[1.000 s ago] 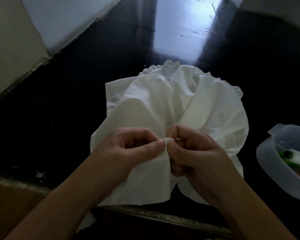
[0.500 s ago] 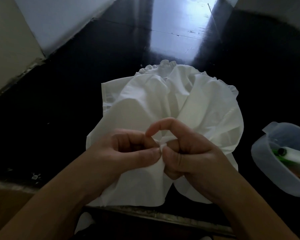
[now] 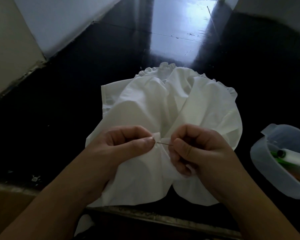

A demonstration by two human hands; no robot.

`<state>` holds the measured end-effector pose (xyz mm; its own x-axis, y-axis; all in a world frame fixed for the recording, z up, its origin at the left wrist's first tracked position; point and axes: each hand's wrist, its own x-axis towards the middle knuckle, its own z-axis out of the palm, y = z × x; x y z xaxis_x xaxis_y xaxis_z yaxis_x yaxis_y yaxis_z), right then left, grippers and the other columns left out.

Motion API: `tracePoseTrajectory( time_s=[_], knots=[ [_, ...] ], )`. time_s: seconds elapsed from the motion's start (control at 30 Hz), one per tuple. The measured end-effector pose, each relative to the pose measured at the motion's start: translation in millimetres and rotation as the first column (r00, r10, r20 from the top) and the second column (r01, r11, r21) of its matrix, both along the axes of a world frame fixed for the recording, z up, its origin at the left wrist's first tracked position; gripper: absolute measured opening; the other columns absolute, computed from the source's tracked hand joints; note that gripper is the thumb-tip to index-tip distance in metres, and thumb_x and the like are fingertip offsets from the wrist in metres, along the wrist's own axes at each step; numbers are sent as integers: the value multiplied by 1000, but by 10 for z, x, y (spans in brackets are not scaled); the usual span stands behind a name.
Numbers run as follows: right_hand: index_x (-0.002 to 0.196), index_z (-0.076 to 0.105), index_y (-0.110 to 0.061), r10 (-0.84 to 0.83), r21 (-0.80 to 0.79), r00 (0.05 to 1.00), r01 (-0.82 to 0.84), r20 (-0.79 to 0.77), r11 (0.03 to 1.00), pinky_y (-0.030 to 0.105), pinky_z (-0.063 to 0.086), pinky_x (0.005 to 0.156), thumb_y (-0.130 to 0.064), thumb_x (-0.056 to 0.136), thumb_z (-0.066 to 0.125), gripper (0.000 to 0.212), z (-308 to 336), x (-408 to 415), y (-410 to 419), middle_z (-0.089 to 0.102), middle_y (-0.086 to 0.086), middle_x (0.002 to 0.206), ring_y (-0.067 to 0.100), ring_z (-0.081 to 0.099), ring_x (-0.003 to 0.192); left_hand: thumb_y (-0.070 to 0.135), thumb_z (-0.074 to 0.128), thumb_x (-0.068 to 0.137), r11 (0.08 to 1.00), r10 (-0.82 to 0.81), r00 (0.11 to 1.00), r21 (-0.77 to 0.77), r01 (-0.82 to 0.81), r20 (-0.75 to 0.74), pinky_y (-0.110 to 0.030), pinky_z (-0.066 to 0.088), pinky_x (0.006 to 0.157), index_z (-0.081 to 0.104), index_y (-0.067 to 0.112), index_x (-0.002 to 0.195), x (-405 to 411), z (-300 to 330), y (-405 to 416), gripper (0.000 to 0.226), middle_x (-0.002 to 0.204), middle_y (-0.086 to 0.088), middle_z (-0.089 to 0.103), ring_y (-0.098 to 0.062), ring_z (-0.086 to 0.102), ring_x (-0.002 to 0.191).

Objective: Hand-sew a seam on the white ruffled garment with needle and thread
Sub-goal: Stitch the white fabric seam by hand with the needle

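Two hands met over the soft, limp garment (image 3: 171,108): left hand (image 3: 126,146) pinched its fold, right hand (image 3: 199,149) pinched the thin needle (image 3: 164,144) between them.

A translucent plastic container (image 3: 268,172) sits at the right on the glossy black counter (image 3: 62,122), holding a white thread spool (image 3: 294,157) and green items (image 3: 275,155). A pale wall (image 3: 12,40) rises at left.

Both forearms reaching in from below; left hand (image 3: 126,146) pinching with thumb and forefinger, right hand (image 3: 201,149) curled, pinching likewise.
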<state>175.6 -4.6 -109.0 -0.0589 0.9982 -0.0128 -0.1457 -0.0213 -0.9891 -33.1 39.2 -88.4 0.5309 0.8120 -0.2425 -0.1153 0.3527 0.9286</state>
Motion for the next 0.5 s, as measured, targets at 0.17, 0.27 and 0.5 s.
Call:
tracePoseTrajectory(
  time_s=[0.17,0.27,0.5],
  knots=[
    [75,61,1,-62,30,998,61,23,998,26,35,46,-7,86,65,14,-10,-150,-23,55,15,60,23,45,49,17,79,77,998,-34,999,-44,34,11,-20,55,60,78,17,75,19,-79,-16,3,77,-6,73,-12,69,68],
    [77,65,0,-56,37,998,55,18,998,26,39,49,-10,86,67,14,23,-192,-27,63,12,63,21,52,54,22,74,77,996,3,999,-90,0,34,-23,57,61,78,16,77,36,-112,-11,7,78,-9,74,-16,70,68],
    [76,69,-9,-98,65,982,89,163,994,24,45,59,-10,84,67,8,75,-157,-44,65,5,64,14,57,59,26,75,74,996,59,998,-74,-60,-11,-21,57,61,80,20,77,44,-148,1,8,79,-8,74,-14,69,70]
  ],
)
